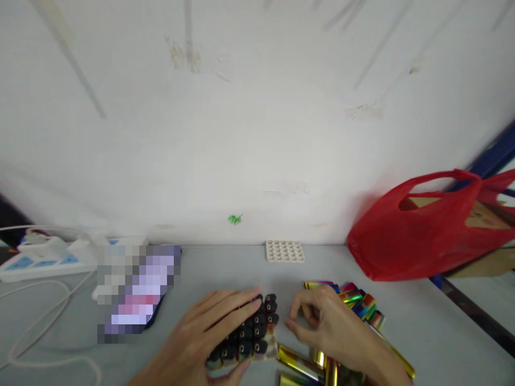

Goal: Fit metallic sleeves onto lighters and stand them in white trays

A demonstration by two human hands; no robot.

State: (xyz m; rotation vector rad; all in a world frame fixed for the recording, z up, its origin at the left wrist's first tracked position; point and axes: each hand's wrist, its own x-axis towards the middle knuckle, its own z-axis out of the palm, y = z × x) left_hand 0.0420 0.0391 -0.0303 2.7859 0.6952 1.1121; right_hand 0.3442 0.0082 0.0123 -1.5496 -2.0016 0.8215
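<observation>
Left hand [209, 332]: laid flat, fingers spread and extended, on the near-left side of a packed block of small black-capped cylinders [251, 335]; nothing is gripped, the block is only pressed and steadied.
Right hand [325, 327]: curled just right of the block, thumb and forefinger pinched nearly together; whether anything small is held between them cannot be told.
Block position: near centre of the grey tabletop [225, 268], between the two hands.
Shiny pieces: a heap of gold and rainbow-foil metallic sleeves [358, 305] lies right of the block, partly under the right hand.
Handling note: the block is judged best kept square by steady flat pressure from the left hand, while single pieces are worked with fingertips only, so that neighbouring caps are not tipped.
Far centre: a white perforated tray [285, 251] stands against the wall.
Far right: a red plastic carrier bag [422, 236].
Far left: a white power strip [48, 257] with trailing cable.
</observation>
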